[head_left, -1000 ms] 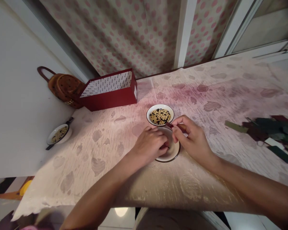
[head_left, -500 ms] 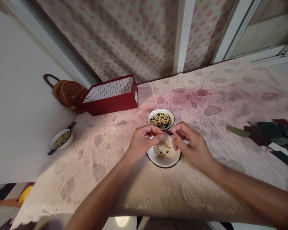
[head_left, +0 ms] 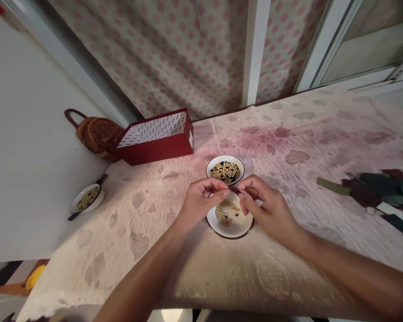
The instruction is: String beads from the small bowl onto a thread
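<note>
Tablecloth [head_left: 121, 264] lies under my work, and the open red box [head_left: 157, 150] stands well apart, probably leaving my arms room. My left hand [head_left: 199, 201] and right hand [head_left: 268, 205] face each other over the near dish [head_left: 240, 229], perhaps so anything dropped lands inside. The smaller bowl [head_left: 225, 158] of mixed beads [head_left: 225, 171] sits just beyond, handy for my fingers. My right thumb and finger pinch a small dark piece [head_left: 233, 188]; whether my left fingertips grip it too, I cannot tell. Smallest, pale beads [head_left: 223, 216] curve along the dish's left side.
</note>
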{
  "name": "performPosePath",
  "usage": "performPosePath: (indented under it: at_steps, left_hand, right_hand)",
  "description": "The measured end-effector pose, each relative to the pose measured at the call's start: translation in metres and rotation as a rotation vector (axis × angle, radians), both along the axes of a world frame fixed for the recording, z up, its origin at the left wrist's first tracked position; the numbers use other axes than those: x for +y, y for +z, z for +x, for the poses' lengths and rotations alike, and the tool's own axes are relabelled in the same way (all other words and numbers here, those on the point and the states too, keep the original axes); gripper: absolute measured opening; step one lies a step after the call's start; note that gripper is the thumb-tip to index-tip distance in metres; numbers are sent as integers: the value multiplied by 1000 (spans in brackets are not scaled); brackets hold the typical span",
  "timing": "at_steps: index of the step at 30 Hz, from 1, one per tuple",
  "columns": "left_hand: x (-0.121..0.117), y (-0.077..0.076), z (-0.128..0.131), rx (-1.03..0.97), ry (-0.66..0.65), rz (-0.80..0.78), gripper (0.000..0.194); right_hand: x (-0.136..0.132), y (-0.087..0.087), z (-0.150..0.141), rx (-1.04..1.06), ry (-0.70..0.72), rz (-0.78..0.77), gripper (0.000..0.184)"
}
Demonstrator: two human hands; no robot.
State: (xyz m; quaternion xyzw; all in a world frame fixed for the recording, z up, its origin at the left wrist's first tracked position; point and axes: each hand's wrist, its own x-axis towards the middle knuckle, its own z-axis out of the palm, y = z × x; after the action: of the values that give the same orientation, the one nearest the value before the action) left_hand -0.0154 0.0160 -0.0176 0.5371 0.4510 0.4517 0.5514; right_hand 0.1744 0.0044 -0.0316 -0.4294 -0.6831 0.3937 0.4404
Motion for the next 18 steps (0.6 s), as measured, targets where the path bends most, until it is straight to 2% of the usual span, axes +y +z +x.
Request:
performPosePath:
  at_steps: [5, 9, 13, 16, 18]
  left_hand:
    - [1, -2, 1, 26, 3, 11, 20]
    - [11, 1, 1, 110, 50, 77, 16]
    - [33, 5, 2, 442, 122, 286, 2]
    - [41, 6, 1, 688, 115, 384, 6]
    - [38, 7, 2, 776, 80, 444, 6]
  right_hand:
    - [0, 0, 0, 0, -7, 13, 4]
    - [3, 0, 0, 6, -58, 18, 6]
    - [6, -1, 0, 9, -89, 3, 7]
    - [7, -2, 1, 15, -98, 0, 7]
    - [8, -2, 2, 15, -103, 2, 6]
